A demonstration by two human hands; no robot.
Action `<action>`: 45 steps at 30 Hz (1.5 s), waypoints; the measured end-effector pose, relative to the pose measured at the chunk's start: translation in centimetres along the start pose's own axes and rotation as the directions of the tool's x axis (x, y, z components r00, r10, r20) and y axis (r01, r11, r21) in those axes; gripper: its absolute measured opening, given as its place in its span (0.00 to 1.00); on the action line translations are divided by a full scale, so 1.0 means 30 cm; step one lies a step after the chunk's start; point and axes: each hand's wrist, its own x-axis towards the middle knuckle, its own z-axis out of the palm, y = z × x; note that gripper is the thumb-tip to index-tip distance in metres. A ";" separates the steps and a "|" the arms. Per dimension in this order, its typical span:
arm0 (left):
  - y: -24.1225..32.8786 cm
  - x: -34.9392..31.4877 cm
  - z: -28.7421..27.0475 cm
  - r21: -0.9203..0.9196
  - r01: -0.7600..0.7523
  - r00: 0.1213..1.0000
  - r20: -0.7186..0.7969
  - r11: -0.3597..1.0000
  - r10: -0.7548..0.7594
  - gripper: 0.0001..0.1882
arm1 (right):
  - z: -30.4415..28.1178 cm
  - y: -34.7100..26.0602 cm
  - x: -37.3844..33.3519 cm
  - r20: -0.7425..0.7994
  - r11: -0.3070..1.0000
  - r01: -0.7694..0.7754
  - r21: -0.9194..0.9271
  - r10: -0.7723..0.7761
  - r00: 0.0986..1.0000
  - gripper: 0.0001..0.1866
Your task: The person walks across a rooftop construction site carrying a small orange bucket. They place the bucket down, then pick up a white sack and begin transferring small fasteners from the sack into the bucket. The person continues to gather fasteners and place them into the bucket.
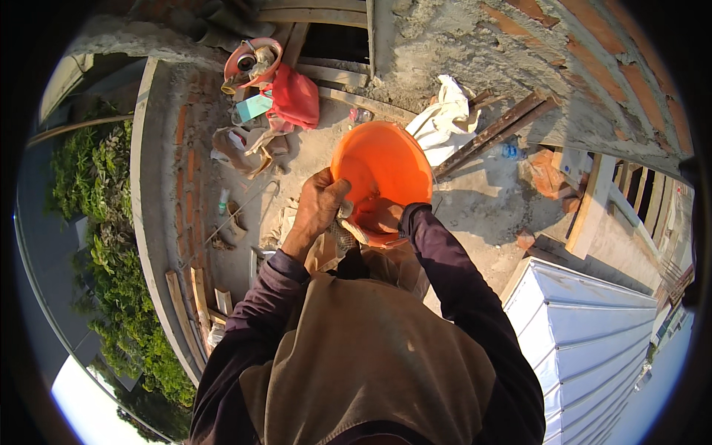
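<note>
An orange bucket (391, 159) is tilted in front of my body, its mouth facing up toward me. My left hand (324, 202) is closed on its left rim, thumb over the edge. Deep in the near part of the bucket is my right hand (382, 216), its wrist crossing the right rim. The fingers of that hand are in orange shade and hard to make out, so I cannot tell whether they hold anything. Some dark bits cling to the inner wall. A greyish, crusted patch shows on the rim below my left hand.
At the far left a pink basin (254, 62) holds odds and ends, beside a red cloth (295, 98). A white sack (445, 122) and rusty metal bars (498, 133) lie beyond the bucket. Planks (591, 204) lean at right; a low wall (152, 200) borders greenery at left.
</note>
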 end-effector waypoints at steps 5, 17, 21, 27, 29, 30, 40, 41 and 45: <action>-0.047 0.059 0.032 0.060 0.062 0.994 0.085 0.996 -0.067 0.16 | -0.134 0.110 -0.014 0.278 0.789 -0.157 0.594 -0.018 0.960 0.19; -0.137 0.199 -0.001 -0.005 0.068 0.997 -0.030 0.998 -0.068 0.19 | -0.507 0.376 -0.227 -0.288 0.160 0.286 0.945 -0.011 0.958 0.18; -0.190 0.199 -0.034 -0.015 0.012 0.993 -0.117 1.000 -0.014 0.22 | -0.771 0.590 -0.192 -0.416 0.380 0.289 0.878 0.311 0.855 0.17; -0.265 0.157 -0.086 -0.064 0.034 0.979 -0.199 0.997 -0.046 0.21 | -1.095 0.893 0.052 -0.727 0.807 -0.391 0.442 0.578 0.371 0.28; -0.291 0.162 -0.099 -0.105 0.067 0.972 -0.218 0.992 -0.089 0.19 | -1.112 0.939 0.123 -0.757 0.780 -0.551 0.298 0.544 0.361 0.33; -0.305 0.167 -0.107 -0.126 0.091 0.967 -0.228 0.988 -0.118 0.18 | -1.107 0.954 0.132 -0.767 0.776 -0.609 0.164 0.488 0.416 0.31; -0.576 0.370 -0.217 -0.438 0.195 0.835 -0.395 0.877 -0.383 0.09 | -0.928 0.988 0.106 -0.932 0.901 -0.389 0.191 0.290 0.215 0.25; -0.616 0.397 -0.233 -0.477 0.184 0.823 -0.402 0.859 -0.400 0.09 | -0.920 0.996 0.114 -0.939 0.908 -0.365 0.205 0.288 0.190 0.26; -0.785 0.530 -0.320 -0.549 0.168 0.761 -0.456 0.819 -0.461 0.10 | -0.919 1.040 0.164 -0.953 0.925 -0.335 0.177 0.246 0.175 0.31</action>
